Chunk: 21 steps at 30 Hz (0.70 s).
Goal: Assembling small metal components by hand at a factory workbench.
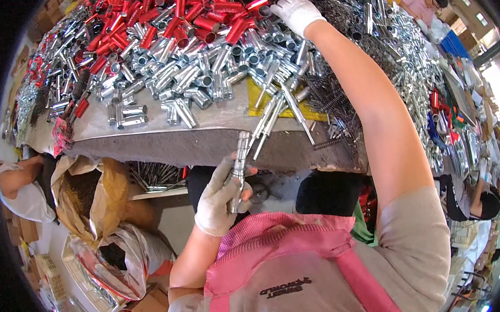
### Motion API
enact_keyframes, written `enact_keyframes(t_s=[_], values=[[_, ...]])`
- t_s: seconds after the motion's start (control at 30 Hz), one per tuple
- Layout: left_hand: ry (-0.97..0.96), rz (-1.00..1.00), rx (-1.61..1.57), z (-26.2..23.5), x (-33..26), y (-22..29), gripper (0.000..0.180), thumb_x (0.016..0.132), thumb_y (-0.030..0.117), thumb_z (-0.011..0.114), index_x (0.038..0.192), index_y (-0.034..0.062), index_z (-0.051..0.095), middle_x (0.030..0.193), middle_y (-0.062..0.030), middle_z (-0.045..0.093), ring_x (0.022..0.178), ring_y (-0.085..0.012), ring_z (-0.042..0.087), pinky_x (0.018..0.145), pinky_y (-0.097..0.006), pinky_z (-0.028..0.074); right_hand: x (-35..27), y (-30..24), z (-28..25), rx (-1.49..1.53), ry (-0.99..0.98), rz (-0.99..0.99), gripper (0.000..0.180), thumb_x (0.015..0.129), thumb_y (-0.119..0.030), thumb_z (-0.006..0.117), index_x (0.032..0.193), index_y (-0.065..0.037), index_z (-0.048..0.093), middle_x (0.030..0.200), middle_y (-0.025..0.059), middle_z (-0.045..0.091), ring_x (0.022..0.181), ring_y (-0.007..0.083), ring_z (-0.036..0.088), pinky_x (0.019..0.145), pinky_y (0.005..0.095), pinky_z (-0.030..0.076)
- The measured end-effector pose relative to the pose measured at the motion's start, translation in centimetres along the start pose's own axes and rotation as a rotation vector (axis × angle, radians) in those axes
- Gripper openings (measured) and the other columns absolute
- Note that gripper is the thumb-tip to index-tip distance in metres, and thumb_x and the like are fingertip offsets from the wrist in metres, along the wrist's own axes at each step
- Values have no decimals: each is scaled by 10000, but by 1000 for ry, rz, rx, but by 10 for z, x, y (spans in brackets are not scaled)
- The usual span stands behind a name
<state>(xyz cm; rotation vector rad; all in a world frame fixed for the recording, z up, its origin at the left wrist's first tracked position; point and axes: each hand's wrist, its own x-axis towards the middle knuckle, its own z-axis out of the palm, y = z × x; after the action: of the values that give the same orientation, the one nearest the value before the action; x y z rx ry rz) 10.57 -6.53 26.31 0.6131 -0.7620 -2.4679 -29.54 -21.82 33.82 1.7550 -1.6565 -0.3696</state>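
My left hand point(218, 199), in a white glove with bare fingertips, is closed around a shiny silver metal tube point(239, 163). The tube is held tilted, just off the front edge of the table and above my pink apron point(272, 234). Stretched far forward, my gloved right hand point(298, 14) lies over the pile at the right side of the red metal tubes point(218, 18). Its fingers reach out and touch the tubes there; no held piece can be made out. Loose silver tubes point(182, 74) are heaped in front of the red ones.
Thin silver rods point(273, 114) lie on a yellow sheet point(255, 93) near the table edge, beside dark springs point(329, 94). Below left stand open sacks point(83, 192). Other people work at far left and right, including a person in pink point(421, 2).
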Motion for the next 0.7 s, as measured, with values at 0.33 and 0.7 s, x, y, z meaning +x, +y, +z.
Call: enact_keyframes(t_s=[0.33, 0.7], values=[[59, 36, 102, 17, 1, -12, 501, 894, 36, 463, 1358, 32, 276, 1118, -126, 537, 703, -111, 510, 507, -208, 428, -46, 11, -29, 203, 110, 131, 323, 843, -96, 463, 1138, -161, 578, 1223, 80, 516, 1156, 238, 501, 905, 377, 477], [25, -74, -95, 2, -6, -23, 284, 951, 158, 422, 1217, 56, 416, 916, -85, 558, 540, -87, 438, 406, -213, 295, -11, -25, -12, 267, -108, 108, 337, 838, -61, 441, 1153, -127, 541, 1169, 88, 540, 1068, 262, 564, 857, 394, 496]])
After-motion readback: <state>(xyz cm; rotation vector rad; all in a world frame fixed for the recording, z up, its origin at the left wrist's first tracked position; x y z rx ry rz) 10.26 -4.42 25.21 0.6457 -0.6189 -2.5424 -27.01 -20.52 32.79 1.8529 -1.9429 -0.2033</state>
